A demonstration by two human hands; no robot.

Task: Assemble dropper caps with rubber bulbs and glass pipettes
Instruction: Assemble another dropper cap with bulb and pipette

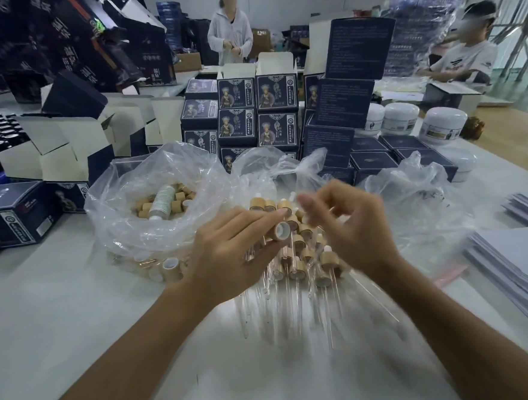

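The left hand (228,249) is seen palm down over the worktop (61,307), its thumb and fingertips pinching a wooden cap (282,229) whose white-lined opening faces the camera. The right hand (352,228) is held just beside it, blurred, with fingers curled inward; whether anything is gripped in it cannot be told.

Directly beneath and between both hands, a pile of assembled droppers (301,259) is observed, wooden collars topped with white bulbs, their glass tubes (298,306) fanned toward the viewer across the worktop.

Beyond the left hand, an open clear plastic bag (126,215) is recorded, holding loose wooden caps (175,196) and one small labelled bottle (161,200). Beyond the right hand, a second crumpled clear bag (419,198) is noted; its contents are not legible.

Further out past the hands, stacked dark blue printed boxes (259,106) are present, with open white-lined cartons (65,151) on the left-hand side and white jars (442,125) on the right-hand side. A stack of grey sheets (516,257) lies outside the right hand. Three persons are seen in the background.
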